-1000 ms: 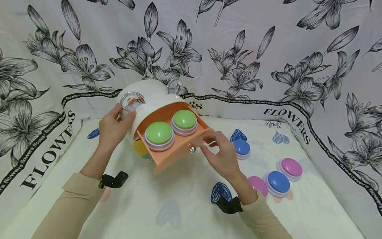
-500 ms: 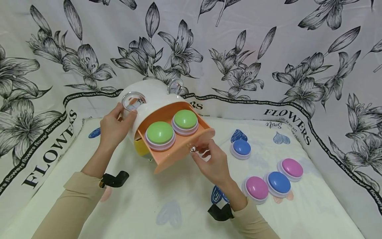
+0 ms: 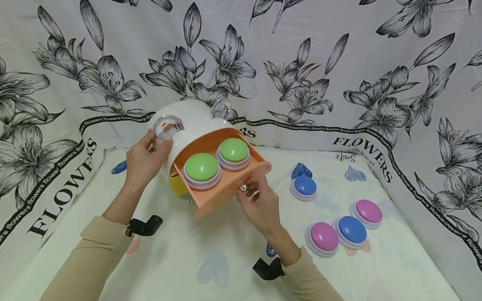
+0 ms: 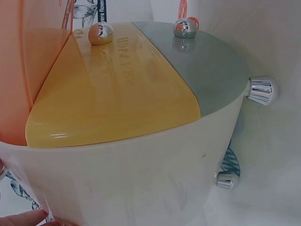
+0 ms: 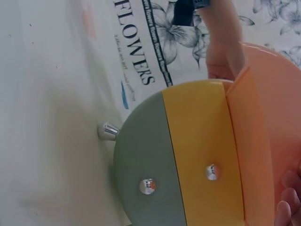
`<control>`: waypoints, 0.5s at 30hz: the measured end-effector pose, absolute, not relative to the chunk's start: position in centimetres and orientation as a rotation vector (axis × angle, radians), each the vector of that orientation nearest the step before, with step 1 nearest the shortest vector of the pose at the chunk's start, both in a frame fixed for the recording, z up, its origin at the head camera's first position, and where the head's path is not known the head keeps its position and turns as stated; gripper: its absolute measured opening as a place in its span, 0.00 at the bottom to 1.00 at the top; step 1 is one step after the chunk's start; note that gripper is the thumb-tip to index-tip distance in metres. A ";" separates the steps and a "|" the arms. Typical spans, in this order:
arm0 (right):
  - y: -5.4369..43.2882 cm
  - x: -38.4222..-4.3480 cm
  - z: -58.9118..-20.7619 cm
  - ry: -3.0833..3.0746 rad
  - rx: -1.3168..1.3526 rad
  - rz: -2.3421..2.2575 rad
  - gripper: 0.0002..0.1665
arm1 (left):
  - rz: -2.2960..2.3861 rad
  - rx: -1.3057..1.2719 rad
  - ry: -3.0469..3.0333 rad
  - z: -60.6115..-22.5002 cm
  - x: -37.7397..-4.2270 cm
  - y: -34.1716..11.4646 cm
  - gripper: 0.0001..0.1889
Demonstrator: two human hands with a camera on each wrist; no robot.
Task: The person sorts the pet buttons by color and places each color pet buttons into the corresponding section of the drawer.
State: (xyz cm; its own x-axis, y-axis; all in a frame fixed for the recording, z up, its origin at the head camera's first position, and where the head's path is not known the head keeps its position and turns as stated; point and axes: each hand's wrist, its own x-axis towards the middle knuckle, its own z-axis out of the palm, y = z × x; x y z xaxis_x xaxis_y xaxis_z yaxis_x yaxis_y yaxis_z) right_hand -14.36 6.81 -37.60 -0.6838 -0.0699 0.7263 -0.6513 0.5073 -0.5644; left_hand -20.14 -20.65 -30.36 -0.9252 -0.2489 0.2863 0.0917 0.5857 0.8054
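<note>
- While the left hand (image 3: 147,163) clamps thumb and fingers on the side of the white cabinet (image 3: 193,119), the right hand (image 3: 263,209) pinches the silver knob (image 3: 244,188).
- Orange drawer (image 3: 220,200) pulled out, two green domes (image 3: 201,167) inside.
- Cabinet near the far edge of the table (image 3: 173,267), left of its middle.
- Two blue domes (image 3: 352,229) and two pink domes (image 3: 324,236) toward the right edge.

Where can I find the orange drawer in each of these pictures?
Head: the orange drawer is near the middle, slightly left, pulled out.
Left wrist: the orange drawer takes up the upper left, partly cut off.
Right wrist: the orange drawer is on the right, partly cut off.
Shared landmark: the yellow drawer next to it.
</note>
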 end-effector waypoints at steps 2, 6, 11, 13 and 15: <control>6.7 -14.4 -37.7 -2.094 0.572 1.149 0.19 | -1.273 0.128 -2.450 -30.4 -20.1 -20.7 0.31; 6.4 -14.4 -37.7 -2.089 0.555 1.124 0.18 | -1.264 0.125 -2.450 -30.4 -20.1 -20.6 0.31; 6.3 -14.4 -37.8 -2.096 0.530 1.077 0.18 | -1.271 0.123 -2.447 -30.4 -20.1 -20.6 0.31; 6.3 -14.4 -37.8 -2.092 0.525 1.062 0.18 | -1.275 0.122 -2.444 -30.4 -20.1 -20.6 0.31; 6.2 -14.4 -37.7 -2.082 0.527 1.054 0.18 | -1.278 0.122 -2.444 -30.4 -20.1 -20.6 0.31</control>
